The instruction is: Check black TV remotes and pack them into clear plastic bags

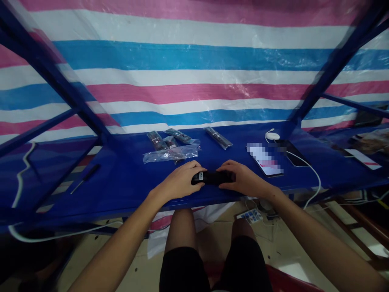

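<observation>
Seen from the head camera, looking forward and down: two bare forearms reach out over a flat, smooth blue shelf [127, 194] framed by dark blue metal struts [54, 81]. The left hand [179, 181] and the right hand [243, 178] both grasp a single slim black plastic remote control [212, 177], closing on it from opposite ends, fingers curled over its top, just behind the shelf's front edge.

Toward the back edge lie three long, dark remote controls [178, 135] in glossy clear plastic sleeves, and a possible fourth is mostly hidden among them. A crumpled clear plastic bag [170, 155] lies in front of them. Toward the right sit a flat smartphone with a pixel-blurred screen [264, 159] and a second, dark-screened phone [291, 152]. A thin white cable [316, 178] curves over the front edge. Near the left edge lies a thin black-handled screwdriver [86, 177].

Behind hangs a crinkled plastic tarp [194, 81] with pink, white and blue stripes. Below the shelf are the person's black shorts [182, 271] and one white power strip [249, 215] on the tiled floor.
</observation>
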`<move>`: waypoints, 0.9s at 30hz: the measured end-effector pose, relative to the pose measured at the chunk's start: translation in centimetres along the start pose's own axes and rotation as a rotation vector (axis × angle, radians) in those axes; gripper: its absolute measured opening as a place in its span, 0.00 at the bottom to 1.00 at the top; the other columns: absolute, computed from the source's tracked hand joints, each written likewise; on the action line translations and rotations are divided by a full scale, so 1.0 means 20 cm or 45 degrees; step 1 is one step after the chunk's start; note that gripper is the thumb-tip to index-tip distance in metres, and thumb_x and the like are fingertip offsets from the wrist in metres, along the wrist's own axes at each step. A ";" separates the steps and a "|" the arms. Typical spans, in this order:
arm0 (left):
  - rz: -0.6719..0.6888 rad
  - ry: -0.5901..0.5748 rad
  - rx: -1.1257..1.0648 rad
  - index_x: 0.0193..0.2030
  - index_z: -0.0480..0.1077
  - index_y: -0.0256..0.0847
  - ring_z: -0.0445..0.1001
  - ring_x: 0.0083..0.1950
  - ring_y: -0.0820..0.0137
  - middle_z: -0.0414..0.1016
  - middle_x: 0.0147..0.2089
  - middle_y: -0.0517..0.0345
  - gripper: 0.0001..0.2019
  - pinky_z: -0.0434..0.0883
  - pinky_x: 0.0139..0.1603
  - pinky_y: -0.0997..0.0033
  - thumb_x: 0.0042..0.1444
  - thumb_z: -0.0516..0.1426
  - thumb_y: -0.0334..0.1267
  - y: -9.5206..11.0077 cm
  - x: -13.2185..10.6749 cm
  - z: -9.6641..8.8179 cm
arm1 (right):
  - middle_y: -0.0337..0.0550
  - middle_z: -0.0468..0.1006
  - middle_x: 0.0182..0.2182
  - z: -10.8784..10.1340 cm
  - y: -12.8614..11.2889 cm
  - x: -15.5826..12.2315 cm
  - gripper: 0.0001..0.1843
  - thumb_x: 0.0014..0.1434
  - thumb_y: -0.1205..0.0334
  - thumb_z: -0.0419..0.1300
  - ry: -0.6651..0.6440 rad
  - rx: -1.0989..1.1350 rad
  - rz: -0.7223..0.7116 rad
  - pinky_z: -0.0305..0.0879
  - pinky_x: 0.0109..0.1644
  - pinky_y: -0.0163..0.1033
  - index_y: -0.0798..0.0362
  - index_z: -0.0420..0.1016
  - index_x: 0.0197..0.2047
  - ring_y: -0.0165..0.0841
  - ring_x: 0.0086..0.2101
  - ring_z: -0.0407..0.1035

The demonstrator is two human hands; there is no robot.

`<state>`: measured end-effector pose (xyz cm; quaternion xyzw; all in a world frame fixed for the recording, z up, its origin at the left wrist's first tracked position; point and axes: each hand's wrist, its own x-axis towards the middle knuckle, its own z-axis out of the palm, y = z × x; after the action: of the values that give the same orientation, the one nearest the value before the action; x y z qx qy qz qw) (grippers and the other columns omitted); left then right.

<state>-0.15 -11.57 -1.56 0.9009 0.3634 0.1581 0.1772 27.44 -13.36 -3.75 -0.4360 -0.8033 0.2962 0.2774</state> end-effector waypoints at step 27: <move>-0.338 0.358 -0.235 0.67 0.68 0.54 0.74 0.62 0.60 0.78 0.59 0.58 0.28 0.69 0.67 0.53 0.61 0.65 0.39 -0.13 -0.30 0.01 | 0.43 0.82 0.31 -0.05 0.17 -0.10 0.25 0.58 0.43 0.70 0.701 0.976 0.484 0.58 0.19 0.31 0.53 0.81 0.49 0.27 0.21 0.69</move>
<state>-5.72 -14.11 -3.88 0.7942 0.4839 0.2902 0.2255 30.85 -13.32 -5.98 -0.5032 -0.4404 0.4891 0.5601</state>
